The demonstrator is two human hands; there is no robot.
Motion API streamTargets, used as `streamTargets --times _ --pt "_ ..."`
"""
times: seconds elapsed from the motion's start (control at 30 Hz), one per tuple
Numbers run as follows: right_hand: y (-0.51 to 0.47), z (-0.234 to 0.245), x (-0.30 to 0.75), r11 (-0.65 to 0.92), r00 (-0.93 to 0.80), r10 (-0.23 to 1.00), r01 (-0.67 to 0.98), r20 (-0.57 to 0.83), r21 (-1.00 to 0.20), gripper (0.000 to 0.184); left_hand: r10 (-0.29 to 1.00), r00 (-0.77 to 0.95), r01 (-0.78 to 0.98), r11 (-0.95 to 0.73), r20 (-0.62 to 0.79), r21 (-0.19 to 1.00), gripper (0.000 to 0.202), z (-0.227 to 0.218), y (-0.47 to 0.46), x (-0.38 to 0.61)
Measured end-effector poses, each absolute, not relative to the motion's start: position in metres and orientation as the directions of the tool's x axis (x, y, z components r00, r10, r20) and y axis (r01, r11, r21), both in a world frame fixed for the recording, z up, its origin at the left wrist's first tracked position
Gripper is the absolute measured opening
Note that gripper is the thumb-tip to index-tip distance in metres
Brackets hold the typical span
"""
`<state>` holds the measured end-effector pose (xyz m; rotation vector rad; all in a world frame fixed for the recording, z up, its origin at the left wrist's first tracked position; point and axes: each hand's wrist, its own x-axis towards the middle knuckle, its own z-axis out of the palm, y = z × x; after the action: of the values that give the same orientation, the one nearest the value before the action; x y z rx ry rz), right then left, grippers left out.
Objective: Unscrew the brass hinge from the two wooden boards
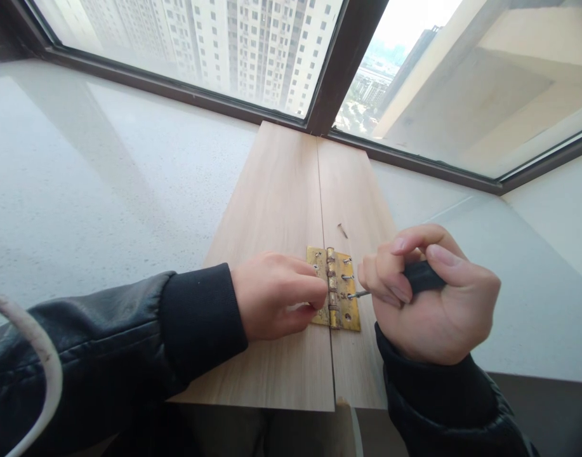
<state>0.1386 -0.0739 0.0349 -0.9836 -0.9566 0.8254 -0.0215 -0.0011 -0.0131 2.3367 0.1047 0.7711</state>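
Observation:
A brass hinge (332, 304) lies opened flat across the seam between two pale wooden boards. My left hand (281, 295) rests on its left leaf, fingers curled with the tips pressed at the metal; what lies beneath them is hidden. Closed round the black handle of a screwdriver (424, 277) is my right hand (428, 304). The screwdriver's shaft points left, its tip at a screw (351, 296) in the right leaf. Two more screws (348, 277) stand partly raised above it, and the lowest hole in that leaf shows no screw.
A loose screw (343, 230) lies on the right board (352, 190), beyond the hinge. The left board (271, 209) is wider. Both boards rest on a white speckled sill (105, 178) and reach the dark window frame (329, 70). A white cable (50, 362) curves at the lower left.

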Motion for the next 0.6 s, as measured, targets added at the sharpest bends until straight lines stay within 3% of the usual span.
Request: streamTargets --times 0.17,0.6 --pt "-0.0739 0.0357 0.1398 0.33 0.347 0.899 -0.134 0.268 -0.935 0.021 0.259 0.834 -0.128 -0.767 0.487 0.629 0.007 -0.0132 -0.0009 -0.0216" --pt "-0.075 0.0375 0.1415 0.272 0.299 0.93 -0.162 0.215 -0.949 0.022 0.257 0.814 -0.211 -0.704 0.521 0.678 0.014 -0.0184 0.002 -0.0188"
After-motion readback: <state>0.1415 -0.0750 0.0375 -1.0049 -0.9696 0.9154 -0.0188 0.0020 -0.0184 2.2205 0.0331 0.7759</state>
